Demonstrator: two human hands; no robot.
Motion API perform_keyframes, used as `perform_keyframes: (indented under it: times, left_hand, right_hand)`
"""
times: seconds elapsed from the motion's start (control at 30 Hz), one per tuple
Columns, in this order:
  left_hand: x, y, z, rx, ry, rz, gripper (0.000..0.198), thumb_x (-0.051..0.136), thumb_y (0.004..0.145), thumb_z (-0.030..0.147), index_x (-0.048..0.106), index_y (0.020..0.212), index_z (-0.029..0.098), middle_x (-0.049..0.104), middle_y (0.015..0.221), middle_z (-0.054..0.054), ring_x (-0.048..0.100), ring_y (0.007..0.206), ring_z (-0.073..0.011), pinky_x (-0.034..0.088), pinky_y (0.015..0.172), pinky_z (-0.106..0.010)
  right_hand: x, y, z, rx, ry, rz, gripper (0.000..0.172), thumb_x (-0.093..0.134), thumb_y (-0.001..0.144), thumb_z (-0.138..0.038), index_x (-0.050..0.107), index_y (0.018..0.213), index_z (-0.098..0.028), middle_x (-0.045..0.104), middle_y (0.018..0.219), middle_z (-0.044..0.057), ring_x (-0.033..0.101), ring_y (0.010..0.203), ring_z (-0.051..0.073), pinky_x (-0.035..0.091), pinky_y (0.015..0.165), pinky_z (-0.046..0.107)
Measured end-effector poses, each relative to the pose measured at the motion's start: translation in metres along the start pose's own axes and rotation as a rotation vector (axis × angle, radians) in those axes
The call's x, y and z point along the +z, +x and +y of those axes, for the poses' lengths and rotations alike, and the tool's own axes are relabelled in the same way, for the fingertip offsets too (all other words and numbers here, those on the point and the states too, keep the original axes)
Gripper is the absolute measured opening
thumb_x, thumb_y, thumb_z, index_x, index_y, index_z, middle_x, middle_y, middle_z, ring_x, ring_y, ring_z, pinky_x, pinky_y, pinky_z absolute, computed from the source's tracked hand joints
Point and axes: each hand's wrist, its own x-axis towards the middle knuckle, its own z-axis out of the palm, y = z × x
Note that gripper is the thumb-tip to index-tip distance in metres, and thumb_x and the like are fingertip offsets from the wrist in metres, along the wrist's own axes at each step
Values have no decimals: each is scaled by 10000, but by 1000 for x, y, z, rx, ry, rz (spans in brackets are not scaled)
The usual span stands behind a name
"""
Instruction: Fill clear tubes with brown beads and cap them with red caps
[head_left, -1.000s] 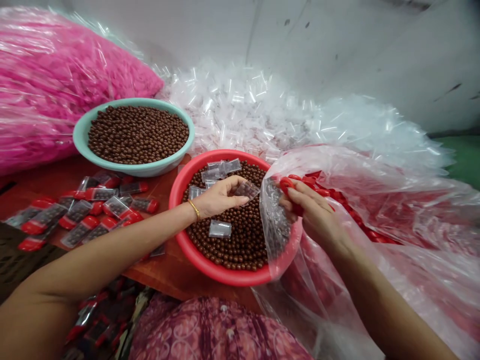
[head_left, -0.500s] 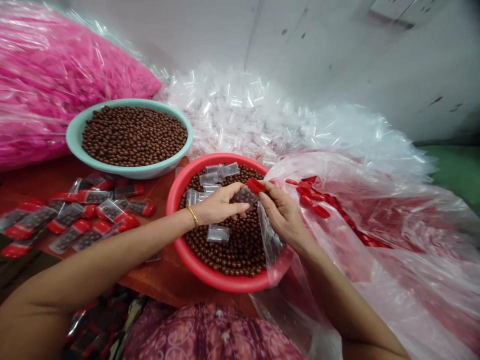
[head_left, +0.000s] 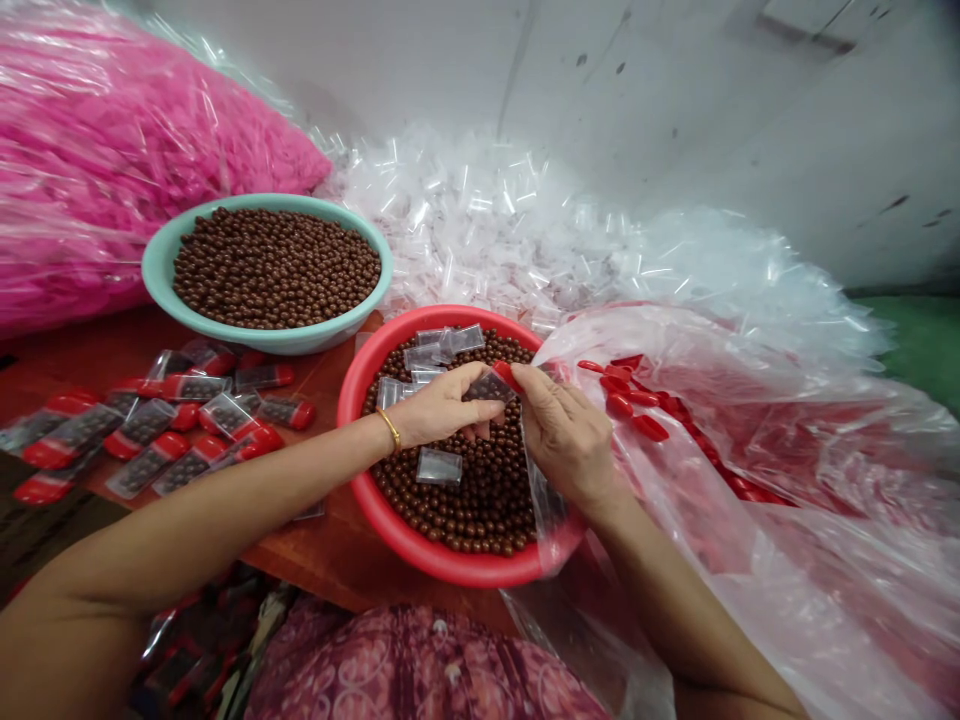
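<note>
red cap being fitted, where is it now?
Head view, centre: the red cap is pinched by the right hand against the end of the small clear box held by the left hand, over the red bowl of brown balls.

I am reading the clear case point(head_left: 487, 385), pinched in the left hand point(head_left: 442, 410), as rigid transparent plastic with a glossy finish. The red cap point(head_left: 507, 374), gripped by the right hand point(head_left: 566, 440), is showing as smooth, opaque, shiny plastic. The red basin point(head_left: 450, 560) and the teal basin point(head_left: 161, 275) are presenting as moulded plastic, semi-gloss. The brown balls point(head_left: 480, 480) are looking smooth with a dull sheen. The film bag point(head_left: 750, 560) and the pink bag point(head_left: 112, 160) are reading as thin, crinkled, glossy plastic film. The table point(head_left: 322, 550) is showing as reddish matt wood. The bracelet point(head_left: 388, 428) is glinting like yellow metal. The patterned garment point(head_left: 420, 670) is appearing as matt cloth.
</note>
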Motion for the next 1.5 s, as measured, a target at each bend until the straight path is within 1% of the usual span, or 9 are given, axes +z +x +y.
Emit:
perform_keyframes:
  times: [0.2, 0.33, 0.47, 0.6, 0.77, 0.97, 1.1, 1.27, 1.5]
  left_hand:
    - [3, 1, 0, -7, 50, 21, 172, 572, 798, 267, 447, 851, 162, 515, 600, 63, 476, 464, -48, 367, 427, -160]
    - [5, 1, 2, 25, 67, 48, 235, 620, 775, 307, 429, 788, 172, 455, 521, 88, 418, 424, -43, 329, 416, -162]
    - [2, 0, 1, 52, 127, 82, 223, 622, 746, 300, 443, 765, 170, 443, 559, 86, 400, 432, -46, 326, 427, -181]
    - [-2, 3, 3, 165, 327, 158, 185, 642, 674, 243, 527, 782, 145, 522, 668, 46, 471, 588, -77, 383, 554, -204]
    - [2, 0, 9, 129, 675, 103, 144, 612, 640, 278, 538, 669, 158, 512, 577, 43, 459, 541, -95, 320, 508, -213]
    - [8, -6, 6, 138, 1103, 27, 208, 583, 669, 350, 614, 727, 152, 630, 635, -42, 583, 598, -187, 400, 553, -268]
    - [10, -7, 4, 149, 1271, -44, 308, 574, 709, 388, 641, 862, 130, 690, 740, -92, 648, 696, -243, 469, 623, -310]
    - [7, -13, 1, 187, 1380, -84, 288, 568, 725, 353, 643, 891, 130, 699, 739, -94, 658, 691, -251, 482, 623, -326]
    - [12, -21, 15, 268, 1378, 146, 169, 572, 697, 338, 597, 720, 172, 651, 645, -29, 601, 598, -178, 415, 557, -269]
  right_hand:
    - [-5, 4, -7, 107, 84, 16, 383, 536, 844, -66, 559, 1209, -180, 740, 909, 48, 681, 687, 125, 553, 673, 217]
    - [-1, 1, -20, 123, 65, 9, 511, 521, 830, -42, 480, 1322, -170, 737, 938, 70, 674, 662, 139, 560, 636, 242]
    - [2, -2, -26, 106, 119, 20, 628, 504, 804, -6, 388, 1401, -161, 714, 1045, 113, 686, 731, 161, 570, 668, 274]
    - [-10, 3, -14, 149, 320, -41, 541, 513, 766, -31, 536, 1277, -208, 700, 1100, 79, 691, 861, 171, 562, 752, 280]
    - [-5, 13, -4, 495, 607, -65, 273, 494, 795, -240, 653, 1014, -206, 707, 866, 33, 635, 645, 155, 527, 603, 289]
    - [36, 22, -12, 852, 1003, -218, 638, 7, 950, -410, 515, 1261, -183, 640, 1067, 92, 633, 918, 157, 514, 826, 340]
    - [29, 22, -17, 775, 990, -369, 658, -41, 949, -450, 379, 1399, -218, 609, 1202, 85, 559, 1144, 163, 425, 1003, 395]
    - [21, 20, -27, 575, 847, -350, 627, 84, 951, -520, 284, 1453, -203, 483, 1386, 100, 447, 1279, 175, 307, 1108, 425]
    - [9, 37, -20, 606, 900, -309, 784, -132, 919, -486, 467, 1338, -201, 592, 1265, 73, 544, 1179, 151, 444, 991, 382]
